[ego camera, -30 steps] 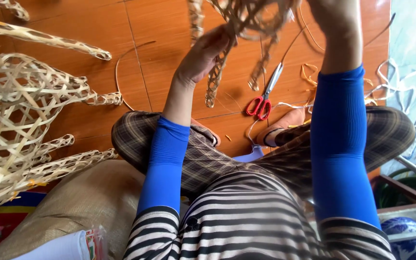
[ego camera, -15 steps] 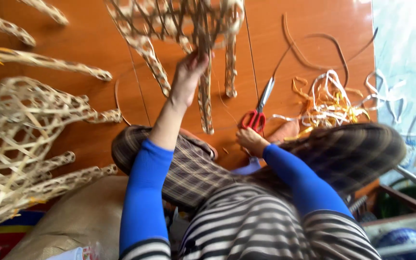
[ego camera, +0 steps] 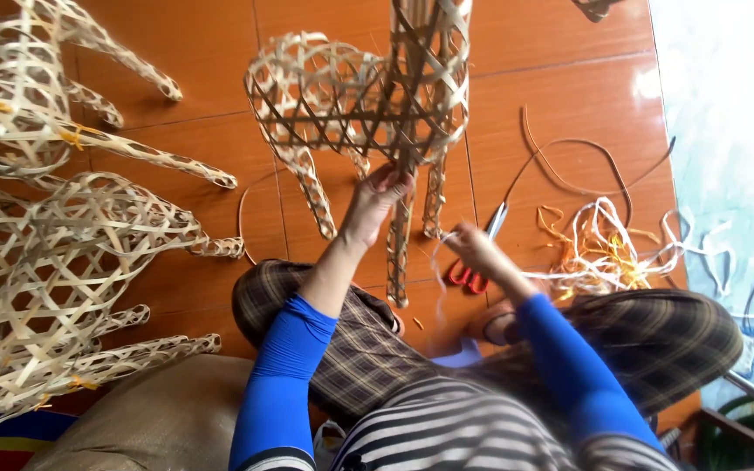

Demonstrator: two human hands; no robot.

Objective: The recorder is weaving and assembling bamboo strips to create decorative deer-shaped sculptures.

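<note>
Head view: the only container-like things are open lattice forms of woven bamboo strip, and all of them are hollow with nothing inside. The woven bamboo figure (ego camera: 368,96) being worked on stands at about 12 o'clock on the glossy orange tiled floor (ego camera: 569,70), a rounded hexagonal-weave body with narrow plaited legs hanging down. The left hand (ego camera: 377,196) reaches up to its underside, fingers curled closed around the strips where a leg joins the body, so the figure sits directly above and in that grasp. The right hand (ego camera: 473,249), at about 1 o'clock from the lap, is pinched shut on a thin pale strip (ego camera: 440,262) that trails down from it; how tightly cannot be told. Just below this hand lie red-handled scissors (ego camera: 475,262), blades pointing up toward 1 o'clock, touching the floor. At 3 o'clock a loose tangle of white and yellow strips (ego camera: 604,249) spreads out, with a dark curved strand above it. At 9 o'clock more finished woven figures (ego camera: 54,262) lie on their sides, stiff and pale. Both forearms wear smooth blue sleeves (ego camera: 277,384) over checked trousers.
</note>
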